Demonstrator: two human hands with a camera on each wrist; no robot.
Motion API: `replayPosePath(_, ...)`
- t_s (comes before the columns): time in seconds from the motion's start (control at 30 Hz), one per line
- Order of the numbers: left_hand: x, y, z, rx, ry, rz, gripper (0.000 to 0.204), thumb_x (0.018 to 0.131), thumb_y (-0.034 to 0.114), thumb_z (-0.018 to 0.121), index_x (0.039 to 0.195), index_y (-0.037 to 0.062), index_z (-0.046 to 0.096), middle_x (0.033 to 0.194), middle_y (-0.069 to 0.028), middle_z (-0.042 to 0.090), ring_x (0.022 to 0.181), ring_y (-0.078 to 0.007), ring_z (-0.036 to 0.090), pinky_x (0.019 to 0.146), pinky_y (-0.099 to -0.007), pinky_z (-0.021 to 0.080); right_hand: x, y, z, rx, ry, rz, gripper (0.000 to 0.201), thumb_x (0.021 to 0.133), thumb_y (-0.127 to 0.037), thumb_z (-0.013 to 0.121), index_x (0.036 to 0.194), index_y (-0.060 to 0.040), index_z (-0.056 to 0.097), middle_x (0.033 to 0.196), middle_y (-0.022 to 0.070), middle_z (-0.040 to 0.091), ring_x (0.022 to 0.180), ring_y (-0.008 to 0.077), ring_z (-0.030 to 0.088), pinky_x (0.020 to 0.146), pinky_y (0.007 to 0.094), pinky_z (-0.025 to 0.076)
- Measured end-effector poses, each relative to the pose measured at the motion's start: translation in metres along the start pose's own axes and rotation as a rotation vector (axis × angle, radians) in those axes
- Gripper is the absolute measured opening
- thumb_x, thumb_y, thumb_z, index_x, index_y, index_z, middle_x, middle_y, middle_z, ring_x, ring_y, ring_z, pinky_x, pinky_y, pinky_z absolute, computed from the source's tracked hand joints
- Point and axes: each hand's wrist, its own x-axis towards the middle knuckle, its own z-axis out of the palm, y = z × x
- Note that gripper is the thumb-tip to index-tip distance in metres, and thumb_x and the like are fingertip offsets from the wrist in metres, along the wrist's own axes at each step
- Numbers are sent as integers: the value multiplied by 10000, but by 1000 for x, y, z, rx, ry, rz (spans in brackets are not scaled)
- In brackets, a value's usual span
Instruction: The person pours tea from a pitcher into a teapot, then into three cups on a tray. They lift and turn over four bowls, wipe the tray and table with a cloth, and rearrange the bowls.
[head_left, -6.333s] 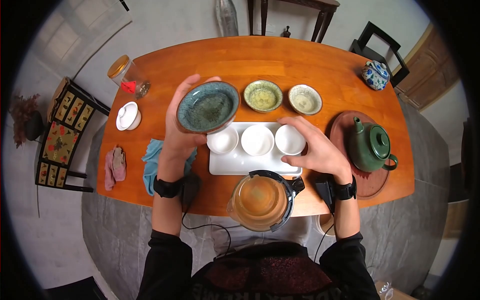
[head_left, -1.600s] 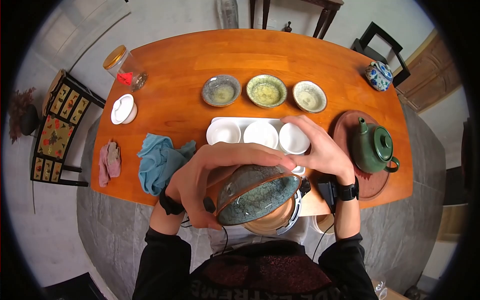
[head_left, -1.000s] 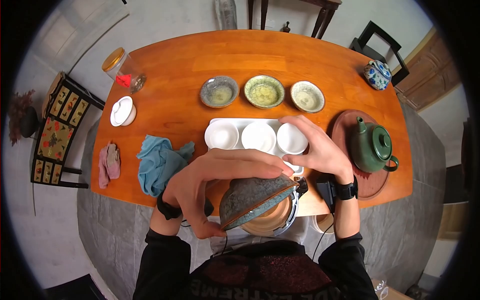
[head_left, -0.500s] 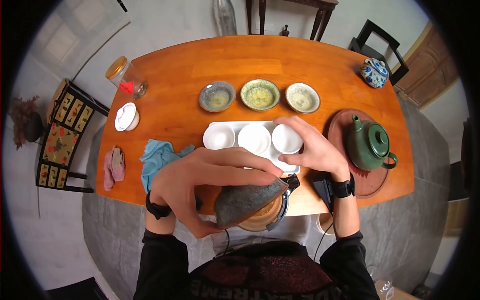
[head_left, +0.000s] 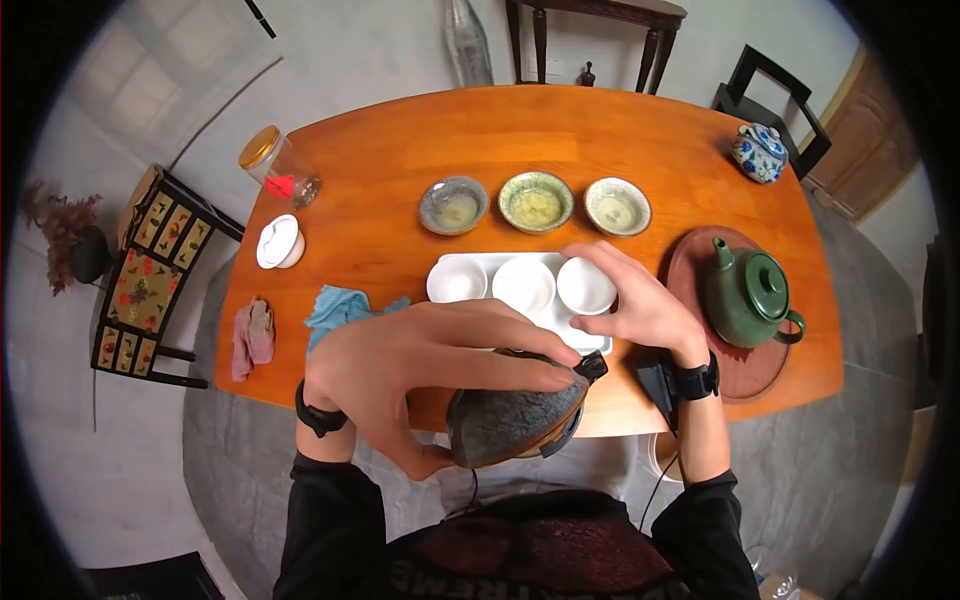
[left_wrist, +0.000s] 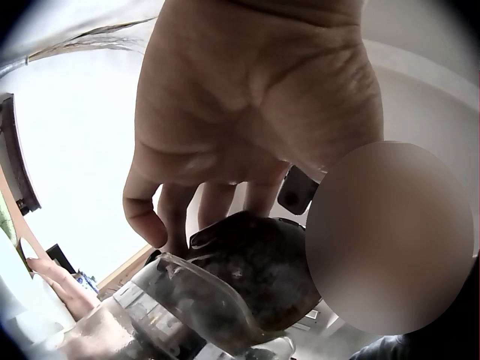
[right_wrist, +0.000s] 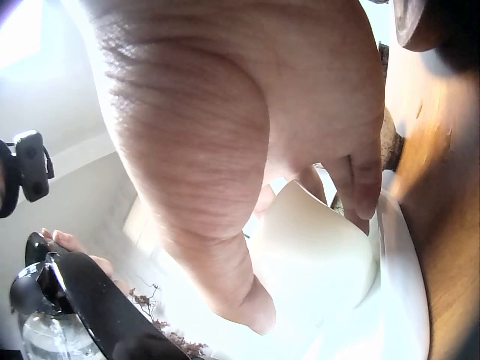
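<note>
My left hand (head_left: 375, 365) grips a dark crackle-glazed bowl (head_left: 515, 422) from above, thumb at one end and fingertips at the other. The bowl is tipped over, its grey underside up and its mouth facing down over a clear glass pot (left_wrist: 199, 304) with a black handle (head_left: 593, 366). Most of the pot is hidden beneath it in the head view. My right hand (head_left: 642, 305) holds the right-hand white cup (head_left: 586, 286), thumb on the near side and fingers behind. That cup stands on a white tray (head_left: 575, 340) beside two other white cups (head_left: 523, 287).
Behind the tray sit a grey bowl (head_left: 453, 205), a green bowl (head_left: 536, 202) and a pale bowl (head_left: 617, 207). At right a green teapot (head_left: 745, 295) stands on a round brown tray (head_left: 690, 262). A blue cloth (head_left: 340, 308), lidded white cup (head_left: 281, 242) and glass jar (head_left: 290, 172) are at left.
The left hand has brought the bowl from upright above the tray to over the glass pot and turned it mouth down. The right hand has stayed at the same cup.
</note>
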Motion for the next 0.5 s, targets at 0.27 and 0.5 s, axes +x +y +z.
replayPosePath(0.27, 4, -6, -10, -47, -77, -1, 728, 464, 54, 756, 1167, -62, 607, 1244, -306, 559, 1074, -421, 590, 864, -463, 483, 0, 2, 0, -2, 4, -11, 636, 675, -106, 767, 1258, -41, 518, 1132, 164, 571, 1076, 327, 565, 931, 372, 459)
replayPosePath(0.5, -16, -20, -3, -300, 294, -67, 713, 469, 130, 756, 1158, -6, 636, 1280, -199, 586, 1124, -295, 604, 964, -395, 465, 1, 0, 0, -8, 8, -27, 620, 679, -112, 761, 1247, -45, 523, 1125, 169, 571, 1093, 355, 556, 943, 393, 454)
